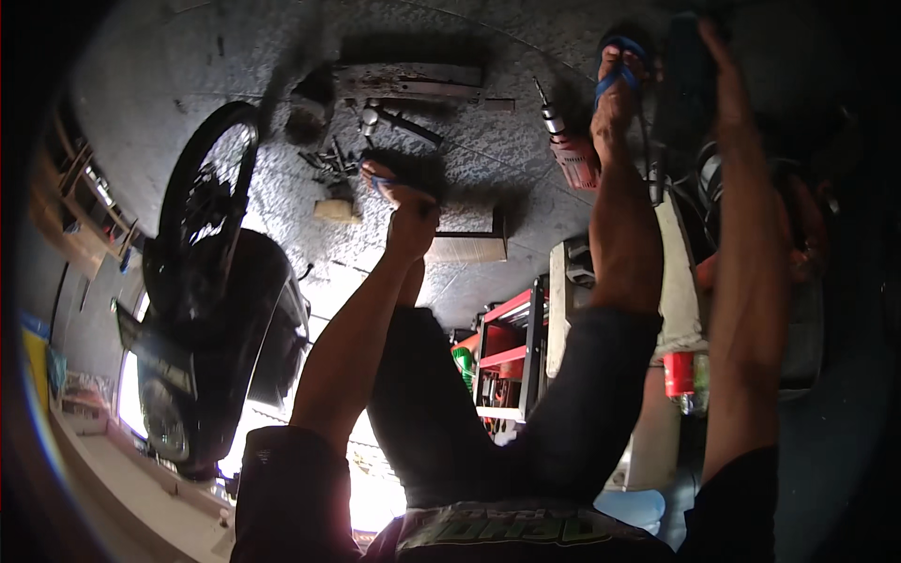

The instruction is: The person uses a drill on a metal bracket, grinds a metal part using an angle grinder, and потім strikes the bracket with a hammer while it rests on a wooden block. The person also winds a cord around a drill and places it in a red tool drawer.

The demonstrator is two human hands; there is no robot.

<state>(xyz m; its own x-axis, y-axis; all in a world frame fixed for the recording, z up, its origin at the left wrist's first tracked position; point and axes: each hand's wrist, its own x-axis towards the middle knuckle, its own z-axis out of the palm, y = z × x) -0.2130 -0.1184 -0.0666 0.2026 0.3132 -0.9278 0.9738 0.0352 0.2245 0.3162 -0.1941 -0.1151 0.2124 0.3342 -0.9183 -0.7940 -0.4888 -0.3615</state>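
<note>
My left hand (414, 225) is down by my left foot, which wears a flip-flop (383, 184); its fingers are hidden in shadow. My right arm stretches far forward, and my right hand (718, 47) is at a dark bluish thing (690, 61) in the dim upper right. Blur and darkness hide whether the fingers grip it. Between my feet and ahead lie a hammer (405, 126), a long worn metal bar (410, 80) and a red power drill (574, 161) with a bit in its chuck. A pale block (335, 210) lies left of my left foot.
A motorcycle (211, 338) with its front wheel (208, 178) stands at the left. Beneath me is a red tool rack (505, 357). An open cardboard box (469, 247) lies between my legs. A red container (678, 373) and dark equipment (798, 225) are on the right.
</note>
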